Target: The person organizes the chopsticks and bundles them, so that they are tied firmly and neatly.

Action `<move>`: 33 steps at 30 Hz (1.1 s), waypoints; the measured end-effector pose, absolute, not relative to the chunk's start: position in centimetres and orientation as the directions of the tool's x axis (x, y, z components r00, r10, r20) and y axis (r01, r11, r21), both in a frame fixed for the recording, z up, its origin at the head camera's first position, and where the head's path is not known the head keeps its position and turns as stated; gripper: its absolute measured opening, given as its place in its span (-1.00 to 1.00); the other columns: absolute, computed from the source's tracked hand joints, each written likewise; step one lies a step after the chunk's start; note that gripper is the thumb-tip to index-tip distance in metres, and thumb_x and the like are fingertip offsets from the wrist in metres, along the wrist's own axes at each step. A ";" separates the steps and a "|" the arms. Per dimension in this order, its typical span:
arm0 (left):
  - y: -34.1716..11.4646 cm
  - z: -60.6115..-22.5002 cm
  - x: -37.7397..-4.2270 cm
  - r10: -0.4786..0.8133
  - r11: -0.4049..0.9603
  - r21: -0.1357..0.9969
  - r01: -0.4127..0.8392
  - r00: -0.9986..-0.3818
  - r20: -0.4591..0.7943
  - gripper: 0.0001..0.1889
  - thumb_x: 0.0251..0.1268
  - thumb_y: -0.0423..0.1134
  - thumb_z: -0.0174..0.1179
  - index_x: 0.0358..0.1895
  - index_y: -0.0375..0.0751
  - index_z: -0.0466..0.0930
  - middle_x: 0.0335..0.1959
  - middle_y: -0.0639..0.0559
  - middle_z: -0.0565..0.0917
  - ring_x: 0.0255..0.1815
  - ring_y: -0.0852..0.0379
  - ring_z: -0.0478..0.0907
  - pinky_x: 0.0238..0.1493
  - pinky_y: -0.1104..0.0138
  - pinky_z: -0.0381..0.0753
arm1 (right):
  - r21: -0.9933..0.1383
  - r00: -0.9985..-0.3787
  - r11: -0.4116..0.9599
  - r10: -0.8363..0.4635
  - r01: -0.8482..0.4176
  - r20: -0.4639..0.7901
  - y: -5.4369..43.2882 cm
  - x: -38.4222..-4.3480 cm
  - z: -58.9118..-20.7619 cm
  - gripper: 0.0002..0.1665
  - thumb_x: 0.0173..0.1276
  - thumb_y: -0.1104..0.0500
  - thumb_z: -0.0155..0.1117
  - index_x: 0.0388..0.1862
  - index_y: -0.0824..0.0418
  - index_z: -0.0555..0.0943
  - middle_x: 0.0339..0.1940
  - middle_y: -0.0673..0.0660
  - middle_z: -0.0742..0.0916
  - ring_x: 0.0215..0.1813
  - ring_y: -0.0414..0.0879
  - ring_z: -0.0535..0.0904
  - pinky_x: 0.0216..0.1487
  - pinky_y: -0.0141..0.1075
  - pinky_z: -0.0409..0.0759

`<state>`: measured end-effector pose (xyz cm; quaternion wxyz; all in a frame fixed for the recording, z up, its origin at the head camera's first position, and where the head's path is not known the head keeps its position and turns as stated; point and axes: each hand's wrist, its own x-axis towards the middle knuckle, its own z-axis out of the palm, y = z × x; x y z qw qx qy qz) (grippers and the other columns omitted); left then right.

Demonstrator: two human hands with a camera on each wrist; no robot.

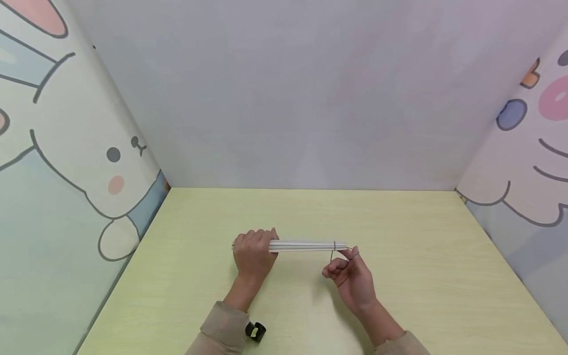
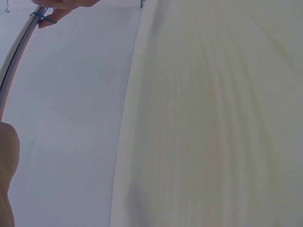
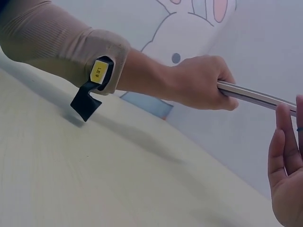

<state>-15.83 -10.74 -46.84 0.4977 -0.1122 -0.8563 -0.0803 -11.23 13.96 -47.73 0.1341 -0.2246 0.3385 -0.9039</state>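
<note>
My left hand [image 1: 254, 254] grips a bundle of long, thin white chopsticks [image 1: 306, 245] near one end, holding it level above the table. A thin dark rubber band [image 1: 335, 245] goes around the bundle close to its right end. My right hand [image 1: 355, 281] is at that end, palm up, with the band hooked and stretched over its fingers. In the left wrist view the band [image 2: 42, 18] looks teal, running from the sticks to the right hand's fingers. The right wrist view shows the left fist [image 3: 201, 82] closed around the sticks [image 3: 255, 97].
Below the hands lies a pale yellow wooden table [image 1: 421, 256]. A plain grey wall [image 1: 310, 98] stands behind it, with cartoon-printed panels [image 1: 80, 148] at both sides. A black strap with a yellow label [image 3: 98, 72] is on the left sleeve, its loose end hanging down.
</note>
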 end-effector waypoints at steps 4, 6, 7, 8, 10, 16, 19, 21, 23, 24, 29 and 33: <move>-10.7 -46.8 -15.8 0.119 0.961 0.020 0.277 -0.475 0.872 -0.71 0.24 -0.23 0.15 -0.65 -0.19 0.61 -0.72 0.00 0.63 -0.77 0.06 0.46 -0.60 0.20 0.53 | -0.736 -0.862 -0.676 -0.377 0.005 0.340 14.1 -11.7 -47.4 -0.39 0.71 -0.02 -0.58 -0.03 0.09 0.53 -0.24 0.02 0.82 -0.16 -0.12 0.78 0.00 -0.27 0.66; -10.7 -46.8 -15.8 0.120 0.960 0.018 0.278 -0.472 0.873 -0.71 0.24 -0.23 0.15 -0.64 -0.19 0.61 -0.71 0.00 0.64 -0.77 0.06 0.47 -0.59 0.19 0.55 | -0.780 -0.872 -0.622 -0.345 -0.065 0.347 14.2 -11.9 -47.3 -0.41 0.72 0.04 -0.57 -0.01 0.13 0.53 -0.28 0.02 0.82 -0.20 -0.12 0.78 -0.06 -0.27 0.68; -10.7 -46.8 -15.8 0.122 0.960 0.017 0.280 -0.471 0.874 -0.71 0.24 -0.23 0.15 -0.64 -0.18 0.62 -0.70 0.01 0.65 -0.77 0.06 0.47 -0.59 0.19 0.55 | -0.801 -0.877 -0.590 -0.328 -0.099 0.350 14.2 -12.0 -47.2 -0.42 0.72 0.06 -0.56 0.00 0.16 0.53 -0.30 0.01 0.82 -0.23 -0.12 0.78 -0.08 -0.27 0.69; -10.7 -46.8 -15.8 0.124 0.959 0.015 0.283 -0.469 0.874 -0.72 0.23 -0.23 0.15 -0.64 -0.18 0.62 -0.70 0.01 0.65 -0.76 0.06 0.48 -0.59 0.19 0.55 | -0.820 -0.882 -0.558 -0.311 -0.132 0.354 14.3 -12.1 -47.2 -0.42 0.72 0.09 -0.54 0.01 0.19 0.54 -0.32 0.01 0.82 -0.25 -0.12 0.78 -0.11 -0.27 0.69; -10.7 -46.7 -15.8 0.129 0.957 0.013 0.289 -0.466 0.875 -0.74 0.21 -0.23 0.18 -0.65 -0.17 0.61 -0.70 0.02 0.64 -0.76 0.07 0.48 -0.58 0.19 0.55 | -0.850 -0.892 -0.492 -0.277 -0.188 0.358 14.4 -12.2 -47.1 -0.45 0.71 0.14 -0.48 0.05 0.23 0.56 -0.35 0.01 0.81 -0.28 -0.12 0.79 -0.16 -0.27 0.70; -10.6 -46.7 -15.9 0.140 0.953 0.006 0.304 -0.455 0.880 -0.75 0.15 -0.24 0.24 -0.66 -0.17 0.59 -0.73 0.02 0.61 -0.77 0.08 0.45 -0.59 0.21 0.53 | -0.899 -0.896 -0.315 -0.227 -0.304 0.383 14.6 -12.6 -47.2 -0.60 0.65 0.31 -0.28 -0.01 0.49 0.53 -0.38 0.04 0.79 -0.32 -0.12 0.78 -0.21 -0.30 0.69; -10.6 -46.8 -16.0 0.138 0.952 0.006 0.306 -0.445 0.885 -0.73 0.20 -0.24 0.18 -0.66 -0.18 0.59 -0.73 0.02 0.61 -0.77 0.08 0.45 -0.60 0.21 0.52 | -0.915 -0.903 -0.258 -0.221 -0.310 0.368 14.7 -12.6 -47.1 -0.67 0.64 0.33 -0.17 -0.02 0.65 0.43 -0.37 0.04 0.78 -0.32 -0.12 0.77 -0.20 -0.31 0.68; -10.6 -46.8 -16.0 0.136 0.952 0.005 0.305 -0.439 0.888 -0.71 0.23 -0.24 0.14 -0.67 -0.18 0.58 -0.74 0.03 0.61 -0.77 0.07 0.45 -0.60 0.20 0.52 | -0.922 -0.908 -0.246 -0.226 -0.298 0.353 14.7 -12.6 -47.0 -0.68 0.63 0.34 -0.11 -0.02 0.67 0.40 -0.36 0.04 0.78 -0.30 -0.13 0.76 -0.20 -0.31 0.69; -10.6 -46.8 -16.0 0.132 0.953 0.006 0.303 -0.433 0.892 -0.69 0.24 -0.23 0.13 -0.67 -0.18 0.58 -0.74 0.03 0.61 -0.78 0.08 0.44 -0.61 0.20 0.52 | -0.925 -0.906 -0.244 -0.239 -0.292 0.349 14.7 -12.6 -47.0 -0.71 0.61 0.35 -0.09 0.00 0.66 0.37 -0.34 0.05 0.77 -0.28 -0.12 0.76 -0.19 -0.30 0.69; -10.6 -46.8 -16.0 0.130 0.954 0.007 0.301 -0.433 0.892 -0.69 0.24 -0.22 0.12 -0.67 -0.18 0.58 -0.74 0.03 0.61 -0.78 0.08 0.44 -0.61 0.20 0.52 | -0.925 -0.904 -0.247 -0.246 -0.290 0.350 14.7 -12.5 -47.0 -0.72 0.60 0.35 -0.09 0.00 0.65 0.36 -0.33 0.06 0.77 -0.27 -0.11 0.76 -0.19 -0.29 0.69; -10.6 -46.7 -16.0 0.125 0.954 0.008 0.299 -0.424 0.897 -0.69 0.24 -0.21 0.12 -0.68 -0.17 0.57 -0.74 0.03 0.61 -0.78 0.08 0.44 -0.61 0.20 0.52 | -0.905 -0.881 -0.271 -0.257 -0.328 0.396 14.8 -12.6 -47.4 -0.77 0.58 0.41 -0.11 0.03 0.62 0.35 -0.28 0.12 0.75 -0.23 -0.06 0.77 -0.15 -0.25 0.70; -10.6 -46.6 -16.0 0.119 0.955 0.009 0.297 -0.411 0.904 -0.69 0.22 -0.22 0.14 -0.70 -0.16 0.56 -0.76 0.04 0.59 -0.78 0.08 0.43 -0.61 0.19 0.51 | -0.883 -0.865 -0.294 -0.242 -0.365 0.439 14.9 -12.6 -47.8 -0.78 0.56 0.43 -0.15 0.08 0.55 0.34 -0.26 0.14 0.76 -0.22 -0.05 0.78 -0.15 -0.23 0.71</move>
